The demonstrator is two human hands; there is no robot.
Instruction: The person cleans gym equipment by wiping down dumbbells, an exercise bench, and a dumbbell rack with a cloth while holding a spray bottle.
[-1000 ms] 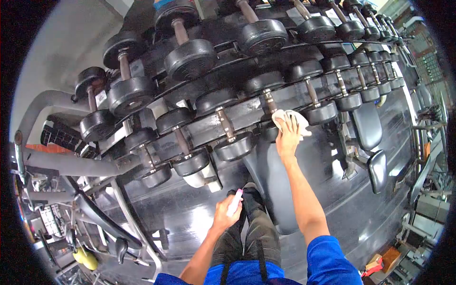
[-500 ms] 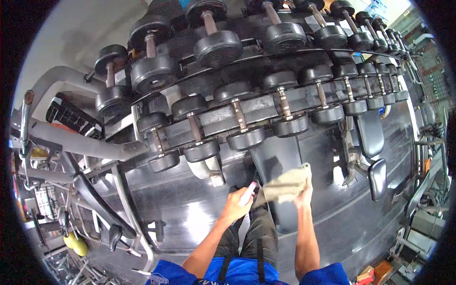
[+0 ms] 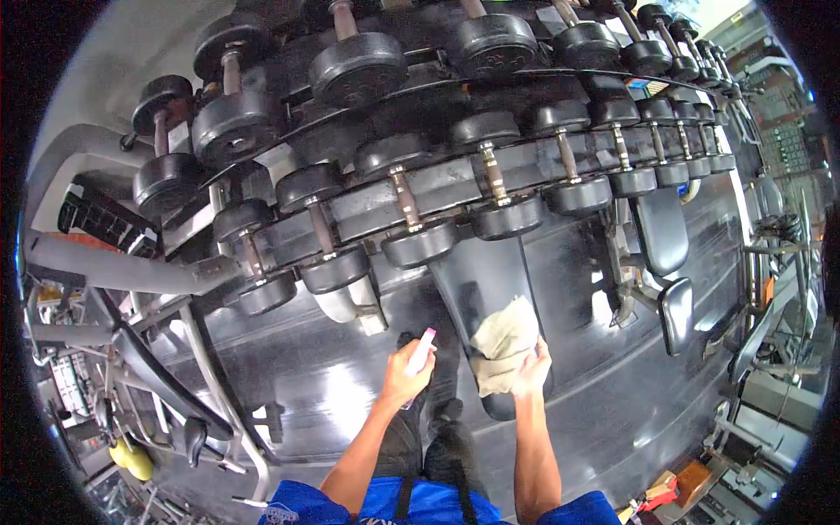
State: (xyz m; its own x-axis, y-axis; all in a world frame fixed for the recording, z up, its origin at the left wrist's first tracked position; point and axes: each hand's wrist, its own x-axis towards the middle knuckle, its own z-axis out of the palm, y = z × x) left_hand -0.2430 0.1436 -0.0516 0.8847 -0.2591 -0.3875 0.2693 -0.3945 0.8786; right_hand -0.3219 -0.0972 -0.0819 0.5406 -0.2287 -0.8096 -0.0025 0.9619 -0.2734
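Observation:
My left hand (image 3: 404, 374) is closed around a slim white bottle (image 3: 422, 352) with a pink tip that points up and away from me. A crumpled beige cloth (image 3: 507, 337) is gripped in my right hand (image 3: 530, 374), whose fingers hold its right edge. Behind the cloth lies the black padded bench (image 3: 481, 276), partly covered by it from this angle; whether they touch, I cannot tell. Just beyond the bench, the nearest dumbbells on the lower tier are a black one (image 3: 420, 243) and another to its right (image 3: 506, 215).
A two-tier rack (image 3: 350, 223) of black dumbbells spans the view ahead. At right stands another padded bench (image 3: 661, 232). A grey-framed machine (image 3: 131, 267) is on the left, with a yellow ball (image 3: 131, 459) near it. Below is dark, shiny flooring (image 3: 332, 394).
My right hand has moved left and slightly down with the cloth, which now hangs more bunched. My left hand, still holding the bottle, has shifted left. The whole view has shifted too.

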